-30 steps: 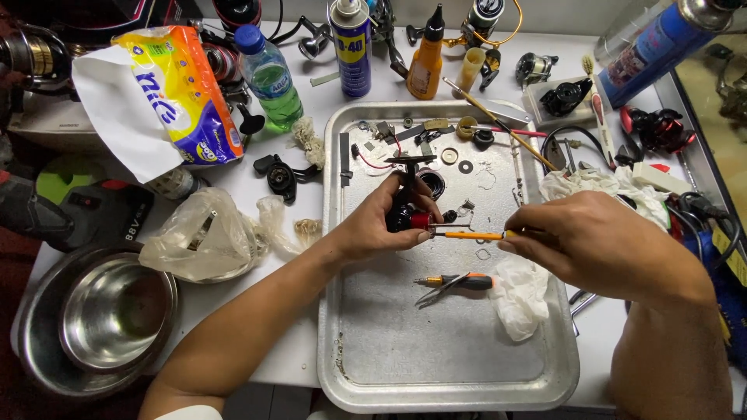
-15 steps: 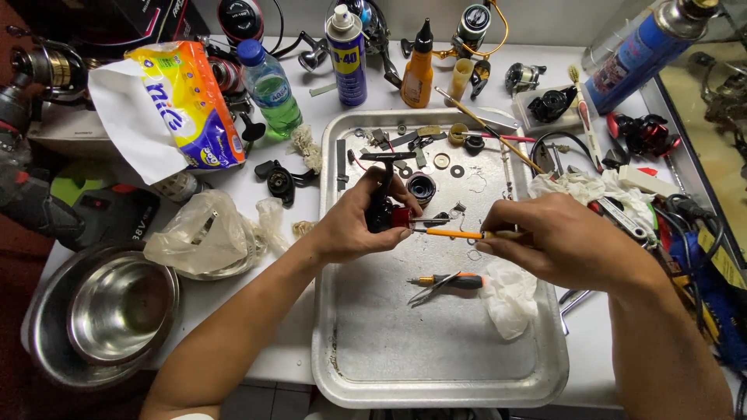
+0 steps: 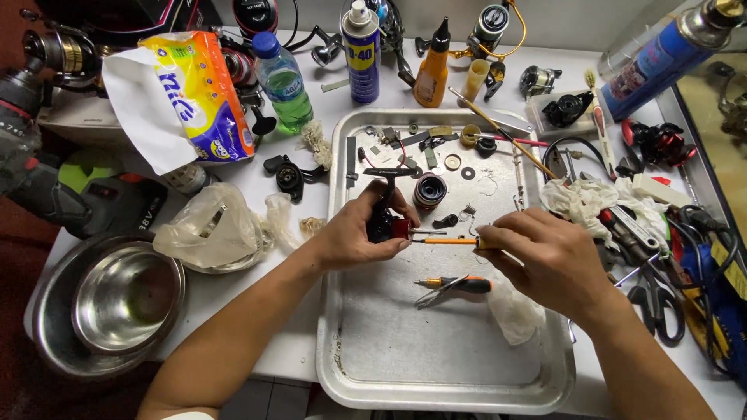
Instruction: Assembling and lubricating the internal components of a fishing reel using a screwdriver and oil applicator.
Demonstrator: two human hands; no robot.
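My left hand (image 3: 359,231) grips a small black and red fishing reel body (image 3: 386,220) over the metal tray (image 3: 405,373). My right hand (image 3: 545,260) holds a thin orange-handled screwdriver (image 3: 445,241) level, its tip against the reel body's red side. A second orange-handled tool with tweezers (image 3: 451,286) lies on the tray just below. A black spool (image 3: 429,191) and several small reel parts (image 3: 436,144) are spread on the tray's far part. A crumpled white tissue (image 3: 515,313) lies under my right wrist.
Behind the tray stand a blue spray can (image 3: 361,54), an orange oil bottle (image 3: 432,68) and a green water bottle (image 3: 282,76). A tissue pack (image 3: 194,93), plastic bag (image 3: 210,229) and steel bowls (image 3: 117,299) are left. Tools, scissors (image 3: 657,299) and rags crowd the right.
The view has shifted slightly. Both hands stay on the reel body and the screwdriver, with only small movement over the tray.
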